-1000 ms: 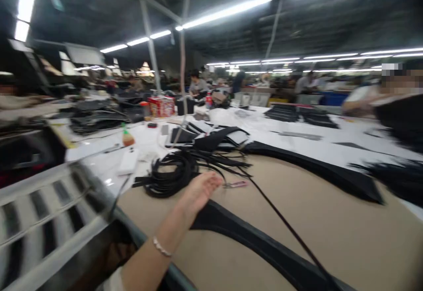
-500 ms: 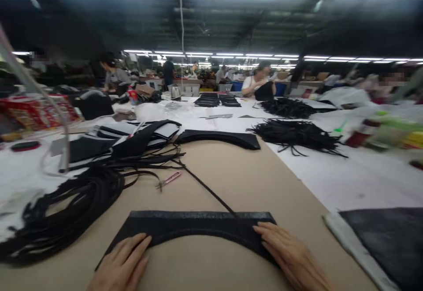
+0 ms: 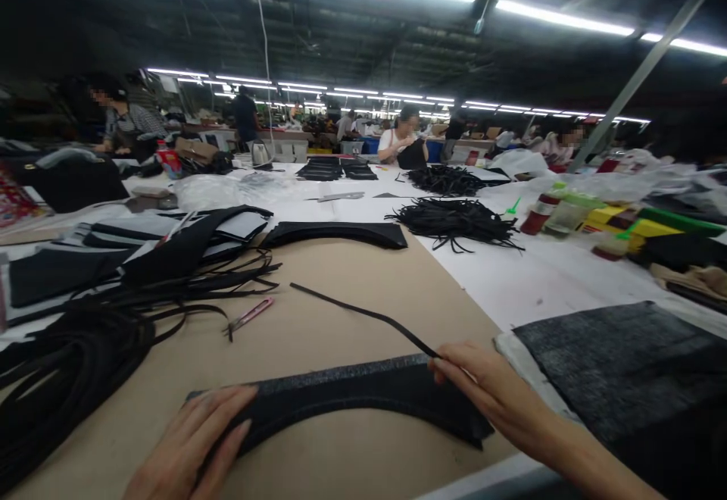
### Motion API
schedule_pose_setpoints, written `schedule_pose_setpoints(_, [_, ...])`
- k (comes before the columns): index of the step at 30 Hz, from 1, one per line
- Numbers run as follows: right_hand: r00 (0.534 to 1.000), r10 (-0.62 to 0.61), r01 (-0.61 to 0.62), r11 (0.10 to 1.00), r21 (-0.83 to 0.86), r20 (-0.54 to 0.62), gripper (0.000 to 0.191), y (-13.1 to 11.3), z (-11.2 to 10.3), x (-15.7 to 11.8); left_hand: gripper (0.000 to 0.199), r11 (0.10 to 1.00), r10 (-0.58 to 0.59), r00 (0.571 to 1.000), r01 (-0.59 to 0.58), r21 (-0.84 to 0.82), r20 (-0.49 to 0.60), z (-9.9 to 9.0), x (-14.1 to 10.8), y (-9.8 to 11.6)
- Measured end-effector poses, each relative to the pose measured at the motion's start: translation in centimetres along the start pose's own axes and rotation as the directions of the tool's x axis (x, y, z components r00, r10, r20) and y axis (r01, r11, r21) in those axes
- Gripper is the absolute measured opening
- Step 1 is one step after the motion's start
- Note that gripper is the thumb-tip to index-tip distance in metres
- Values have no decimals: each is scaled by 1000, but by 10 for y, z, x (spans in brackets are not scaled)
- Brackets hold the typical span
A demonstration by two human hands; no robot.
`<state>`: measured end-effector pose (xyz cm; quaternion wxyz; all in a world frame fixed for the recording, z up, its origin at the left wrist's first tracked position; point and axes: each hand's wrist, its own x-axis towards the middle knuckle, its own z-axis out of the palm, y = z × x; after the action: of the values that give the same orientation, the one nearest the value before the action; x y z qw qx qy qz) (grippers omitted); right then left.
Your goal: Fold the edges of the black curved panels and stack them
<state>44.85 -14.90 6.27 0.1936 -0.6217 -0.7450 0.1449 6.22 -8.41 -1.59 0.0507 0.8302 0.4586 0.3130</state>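
A black arch-shaped panel [image 3: 346, 392] lies before me on the tan work surface, its upper edge a rougher grey. My left hand [image 3: 196, 439] rests on the panel's left end, fingers stretched out over it and the thumb by the inner curve. Over the right end, my right hand [image 3: 491, 390] pinches the end of a narrow black strip [image 3: 369, 312], which runs away to the upper left across the tan surface. Pink-handled snips [image 3: 250, 314] lie left of the strip. Farther back is a stack of similar curved black panels [image 3: 338, 233].
Coiled black strips [image 3: 79, 364] and a pile of black and grey pieces [image 3: 164, 246] take up the left. A bundle of black strips [image 3: 460, 221], bottles [image 3: 542, 208] and a dark fabric piece [image 3: 613, 356] are on the right. Across the table a person [image 3: 400, 140] holds black material.
My right hand has gone from lying flat on the panel to pinching the strip. The strip's far end is now apart from the left pile. The panel sits tilted, and my view has swung right.
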Motion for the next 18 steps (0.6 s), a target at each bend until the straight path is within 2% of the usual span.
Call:
schedule_pose_setpoints(2, [981, -87, 93, 995, -27, 175, 36, -33, -18, 16, 41, 988, 67, 994, -55, -142, 87, -16, 43, 47])
schedule_pose_setpoints(4, [944, -205, 220, 975, -29, 260, 25, -65, -32, 30, 41, 935, 131, 966, -45, -353, 223, -28, 79, 90])
schedule_pose_setpoints(6, [922, -291, 296, 955, 18, 254, 19, -88, -44, 39, 38, 840, 212, 911, 16, -543, 355, -35, 103, 118])
schedule_pose_setpoints(8, [931, -299, 286, 954, 90, 211, 17, -97, -53, 44, 35, 757, 237, 849, 144, -637, 473, -39, 116, 125])
schedule_pose_setpoints(10, [954, -246, 211, 958, 196, 173, 20, -93, -59, 45, 34, 726, 179, 819, 264, -636, 545, -44, 119, 116])
schedule_pose_setpoints(12, [973, -171, 108, 930, 351, 154, 27, -79, -61, 43, 33, 730, 73, 824, 340, -593, 561, -53, 117, 95])
schedule_pose_setpoints(15, [988, -50, -39, 839, 542, 149, 33, -51, -58, 37, 33, 750, -68, 844, 395, -531, 533, -70, 108, 57])
schedule_pose_setpoints(18, [989, 52, -126, 793, 596, 140, 38, -17, -54, 30, 31, 764, -187, 863, 428, -483, 470, -88, 94, 25])
